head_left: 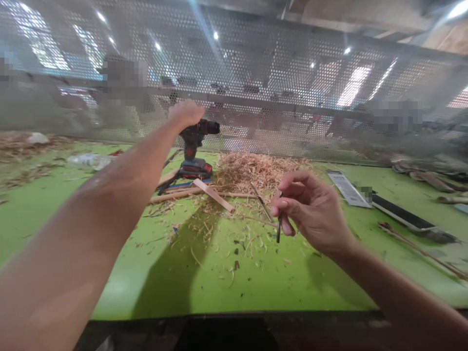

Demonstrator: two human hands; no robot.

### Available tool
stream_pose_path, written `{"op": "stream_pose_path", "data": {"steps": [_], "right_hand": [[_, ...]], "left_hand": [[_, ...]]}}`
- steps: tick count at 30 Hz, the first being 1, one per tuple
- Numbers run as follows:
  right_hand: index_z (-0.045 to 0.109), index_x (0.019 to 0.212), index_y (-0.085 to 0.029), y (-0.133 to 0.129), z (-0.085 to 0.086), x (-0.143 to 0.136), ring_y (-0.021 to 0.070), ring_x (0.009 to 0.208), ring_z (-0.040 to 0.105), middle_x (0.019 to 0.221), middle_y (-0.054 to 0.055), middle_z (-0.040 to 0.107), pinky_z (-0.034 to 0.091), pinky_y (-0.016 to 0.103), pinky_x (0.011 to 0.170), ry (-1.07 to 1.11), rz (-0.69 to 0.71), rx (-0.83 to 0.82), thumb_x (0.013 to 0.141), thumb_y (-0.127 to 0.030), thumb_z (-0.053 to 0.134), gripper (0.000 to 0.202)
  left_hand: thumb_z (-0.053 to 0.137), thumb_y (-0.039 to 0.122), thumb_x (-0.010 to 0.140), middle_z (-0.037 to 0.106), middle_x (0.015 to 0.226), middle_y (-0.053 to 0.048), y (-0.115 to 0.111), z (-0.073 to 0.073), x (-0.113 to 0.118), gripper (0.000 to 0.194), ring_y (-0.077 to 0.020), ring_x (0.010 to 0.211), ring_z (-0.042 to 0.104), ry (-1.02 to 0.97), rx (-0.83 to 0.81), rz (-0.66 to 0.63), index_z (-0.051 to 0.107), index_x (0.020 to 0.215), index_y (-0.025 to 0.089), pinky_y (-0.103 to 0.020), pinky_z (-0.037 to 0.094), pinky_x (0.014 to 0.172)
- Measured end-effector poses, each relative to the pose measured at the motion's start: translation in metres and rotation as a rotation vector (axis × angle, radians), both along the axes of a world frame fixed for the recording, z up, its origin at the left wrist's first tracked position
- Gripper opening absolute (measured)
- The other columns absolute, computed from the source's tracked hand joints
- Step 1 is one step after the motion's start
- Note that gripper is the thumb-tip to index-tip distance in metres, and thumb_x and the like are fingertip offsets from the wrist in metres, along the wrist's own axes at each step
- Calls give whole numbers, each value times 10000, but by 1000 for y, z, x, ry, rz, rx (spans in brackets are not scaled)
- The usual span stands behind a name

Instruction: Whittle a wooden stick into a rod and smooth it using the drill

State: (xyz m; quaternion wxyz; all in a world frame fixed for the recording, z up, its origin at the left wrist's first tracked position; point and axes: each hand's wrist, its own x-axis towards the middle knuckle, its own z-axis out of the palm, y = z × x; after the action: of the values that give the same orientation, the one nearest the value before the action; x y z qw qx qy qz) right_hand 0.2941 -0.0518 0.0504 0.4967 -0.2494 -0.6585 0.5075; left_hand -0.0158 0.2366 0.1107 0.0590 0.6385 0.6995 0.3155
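My left hand (pixel 187 113) reaches far forward and lies over the top of a black and red cordless drill (pixel 192 151). Its fingers are mostly hidden behind the back of the hand, so their grip is hard to see. The drill stands upright on its battery, its chuck pointing right. My right hand (pixel 310 210) pinches a short, thin dark rod (pixel 279 229) between thumb and fingers, its lower end pointing down above the green table (pixel 219 292). Just left of that hand, a slim metal tool (pixel 261 202) lies among the shavings.
A heap of wood shavings (pixel 256 170) lies behind the hands, before a perforated metal screen (pixel 248 87). Wooden sticks (pixel 214 195) lie near the drill. At right are a flat package (pixel 349 188) and a long black tool (pixel 402 212). A clear bottle (pixel 89 161) lies at left.
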Motion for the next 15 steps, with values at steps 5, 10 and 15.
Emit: {"op": "stream_pose_path", "data": {"steps": [5,10,15], "right_hand": [[712,926,-252,2,-3,1,97,453,633,735,-11,761,522,183,385,12,-39,39,891,-207,830,131],[715,915,-258,8,-3,-1,106,453,621,726,-12,750,511,206,380,-27,-65,65,869,-252,853,146],[733,977,-235,32,-3,3,118,528,654,749,7,744,570,231,456,-126,-168,17,850,-294,872,198]], "left_hand": [[485,528,951,699,1208,-151,1,-1,0,576,-304,1170,566,114,58,88,677,1259,80,-476,408,990],[513,472,966,678,1294,-212,-5,1,5,545,-323,1162,590,118,52,102,668,1227,20,-495,429,1033],[500,407,957,666,1347,-242,-15,2,8,524,-340,1185,601,143,73,90,675,1251,10,-485,447,1033]]}}
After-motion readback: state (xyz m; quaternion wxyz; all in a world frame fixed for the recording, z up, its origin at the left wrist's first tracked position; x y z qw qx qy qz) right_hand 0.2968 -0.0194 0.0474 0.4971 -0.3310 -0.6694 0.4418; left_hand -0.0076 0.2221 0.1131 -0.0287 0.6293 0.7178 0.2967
